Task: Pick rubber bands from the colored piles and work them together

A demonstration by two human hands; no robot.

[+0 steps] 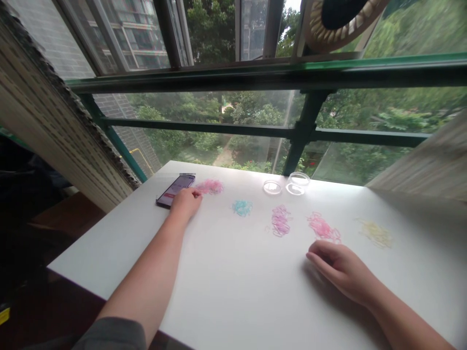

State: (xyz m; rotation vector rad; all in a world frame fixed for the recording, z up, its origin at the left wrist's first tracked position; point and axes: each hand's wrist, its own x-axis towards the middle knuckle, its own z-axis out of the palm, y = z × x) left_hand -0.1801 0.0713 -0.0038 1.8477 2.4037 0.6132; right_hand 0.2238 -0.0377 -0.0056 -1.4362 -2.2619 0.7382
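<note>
My left hand reaches to the far left of the table, fingers drawn together at the near edge of a pink-red pile of small rubber bands. Its wrist side lies close against a smartphone with a lit screen. Anything between those fingertips is too small to make out. My right hand is loosely closed, thumb and fingertips meeting, just in front of a bright pink pile of bands. Whether it holds something is hidden. Between the hands lie a blue pile and a purple pile.
A yellow pile of bands lies at the right. Near the back edge of the white table are a clear round lid and a clear round container. Behind them runs a green window railing.
</note>
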